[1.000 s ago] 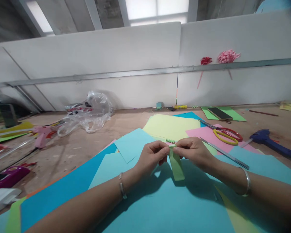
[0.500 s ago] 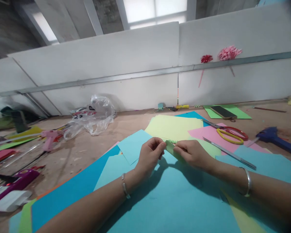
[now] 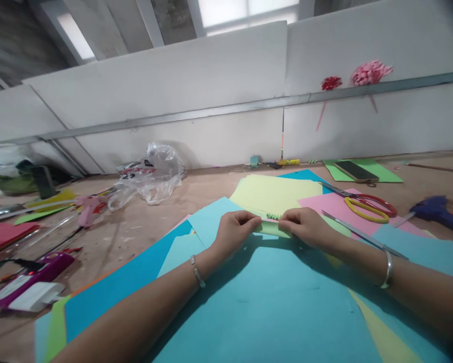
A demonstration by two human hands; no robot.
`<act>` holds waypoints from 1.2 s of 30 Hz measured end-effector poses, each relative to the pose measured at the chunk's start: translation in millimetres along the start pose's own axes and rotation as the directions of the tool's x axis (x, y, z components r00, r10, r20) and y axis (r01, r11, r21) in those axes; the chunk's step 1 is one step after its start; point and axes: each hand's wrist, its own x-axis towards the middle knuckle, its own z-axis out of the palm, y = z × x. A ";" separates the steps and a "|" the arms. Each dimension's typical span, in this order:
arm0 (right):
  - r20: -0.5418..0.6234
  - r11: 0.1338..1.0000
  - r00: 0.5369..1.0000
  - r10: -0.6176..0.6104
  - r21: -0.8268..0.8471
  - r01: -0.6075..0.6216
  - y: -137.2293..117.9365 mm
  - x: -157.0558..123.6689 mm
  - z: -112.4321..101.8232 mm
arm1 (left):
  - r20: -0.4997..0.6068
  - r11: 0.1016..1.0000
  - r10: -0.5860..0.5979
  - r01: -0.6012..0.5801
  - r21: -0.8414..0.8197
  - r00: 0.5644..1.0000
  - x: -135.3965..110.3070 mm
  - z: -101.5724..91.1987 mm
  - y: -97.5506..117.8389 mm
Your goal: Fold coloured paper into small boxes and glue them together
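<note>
Left hand [image 3: 238,229] and right hand [image 3: 305,228]: each grip is closed in a thumb-and-finger pinch on the green paper strip [image 3: 270,228]. Strip location: far part of the light-blue sheet [image 3: 271,302]. Long axis: left to right; fingers hide both ends. Green paper coil [image 3: 273,217] beyond; contact indeterminable. Blue glue gun [image 3: 436,209]: cut off at right.

Glue guns, pink [image 3: 87,209] and blue [image 3: 434,209], scissors [image 3: 349,195] and coloured paper [image 3: 286,292] crowd a worktable [image 3: 143,232] in what appears to be a craft workshop.
</note>
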 end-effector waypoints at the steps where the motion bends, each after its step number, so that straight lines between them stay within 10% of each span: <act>1: 0.000 0.999 0.999 0.037 0.003 -0.037 0.7 1.0 -1.7 | 0.011 1.000 -0.006 0.005 0.021 1.000 0.6 -1.2 0.2; 11: 0.142 0.995 0.986 0.082 -0.059 -0.074 -0.5 0.0 -7.1 | 0.255 0.904 -0.095 -0.024 0.426 0.962 -5.0 -10.5 14.4; 21: 0.132 0.948 0.989 0.070 -0.318 -0.025 -7.0 -4.8 0.7 | 0.303 0.895 -0.196 0.044 0.444 0.933 -7.8 -6.9 19.5; 29: 0.222 0.655 0.948 -0.229 -0.685 0.318 -11.2 -12.2 12.4 | 0.466 0.640 0.064 -0.394 0.659 0.882 -18.2 -2.5 17.3; 36: 0.395 0.410 0.875 -0.279 -0.775 0.481 -26.1 -46.2 37.9 | 0.583 0.435 0.001 -0.526 0.731 0.812 -27.4 0.9 34.3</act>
